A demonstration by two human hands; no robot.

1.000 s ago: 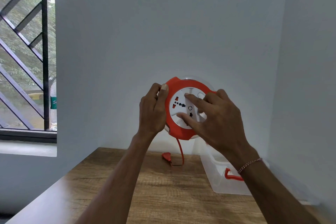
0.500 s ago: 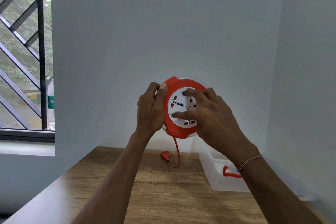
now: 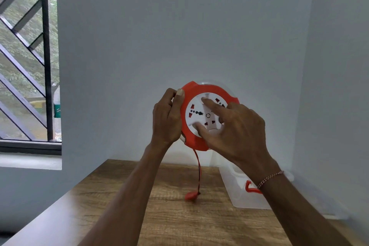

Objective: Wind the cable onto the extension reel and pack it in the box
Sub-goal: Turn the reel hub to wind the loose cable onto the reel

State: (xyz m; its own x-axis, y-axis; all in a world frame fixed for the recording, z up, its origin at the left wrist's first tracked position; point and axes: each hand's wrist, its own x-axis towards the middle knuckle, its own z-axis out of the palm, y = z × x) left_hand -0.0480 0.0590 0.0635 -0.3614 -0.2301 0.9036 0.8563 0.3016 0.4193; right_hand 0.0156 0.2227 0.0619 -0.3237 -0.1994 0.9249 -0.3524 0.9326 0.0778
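The round extension reel (image 3: 194, 94), orange rim around a white socket face, is held upright in the air above the wooden table (image 3: 171, 221). My left hand (image 3: 166, 118) grips its left edge, thumb on the orange rim. My right hand (image 3: 233, 128) has its index finger and thumb pressed on the white socket disc. A short length of orange cable (image 3: 198, 171) hangs straight down from the reel's underside. Its orange plug (image 3: 191, 195) lies on the table. The clear plastic box (image 3: 237, 189) with an orange latch (image 3: 252, 187) stands at the right, partly hidden by my right forearm.
Grey walls close in behind and on the right. A barred window (image 3: 26, 66) with a plastic bottle (image 3: 57, 112) on its sill is at the left. The table's left edge runs diagonally toward the lower left.
The white socket disc has turned under my right fingers. The hanging cable has shortened and straightened, and the plug has slid nearer across the table. My left hand keeps its hold.
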